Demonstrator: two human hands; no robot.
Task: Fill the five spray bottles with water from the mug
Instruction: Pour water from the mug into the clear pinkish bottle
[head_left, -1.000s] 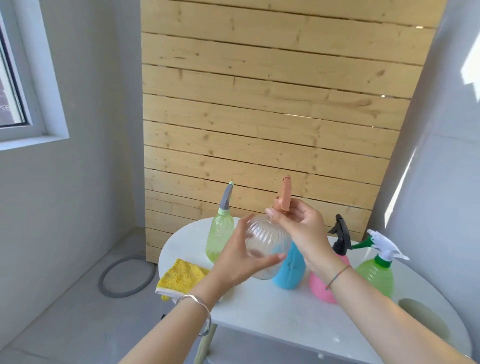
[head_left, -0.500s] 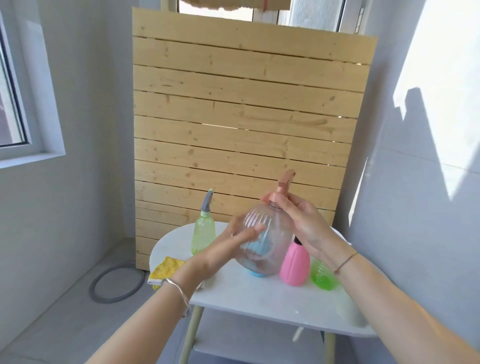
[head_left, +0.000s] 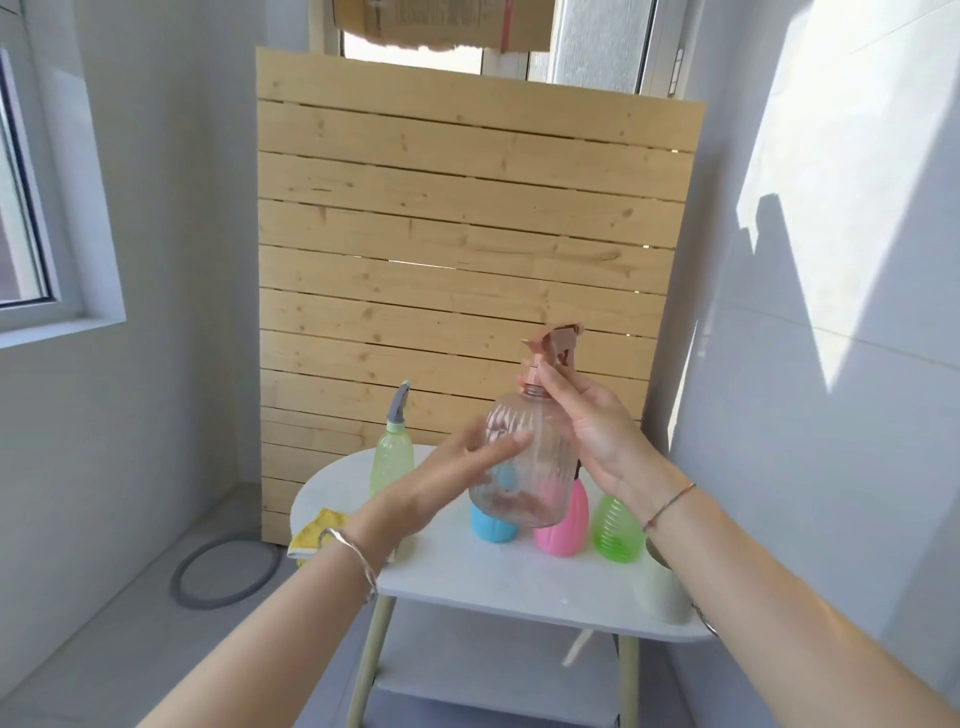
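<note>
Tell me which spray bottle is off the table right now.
The clear ribbed bottle with the copper sprayer: the right hand grips its neck, the left hand touches its side; the other four stand on the table.

Pine slat panel (head_left: 467, 234), grey walls (head_left: 182, 415), window (head_left: 21, 197) at left, white table (head_left: 498, 582), grey floor (head_left: 104, 634), sunlight (head_left: 857, 208) at right

Spray bottles, five: clear bottle (head_left: 540, 467), pale-green bottle (head_left: 390, 462), blue bottle (head_left: 491, 527), pink bottle (head_left: 561, 530), green bottle (head_left: 615, 527). Mug (head_left: 662, 592), one. Yellow cloth (head_left: 311, 530), one. Table (head_left: 493, 577), one.

Forearms outstretched: left grip (head_left: 470, 470) straight-fingered and blurred, right grip (head_left: 592, 423) higher, in a fingertip pinch.
</note>
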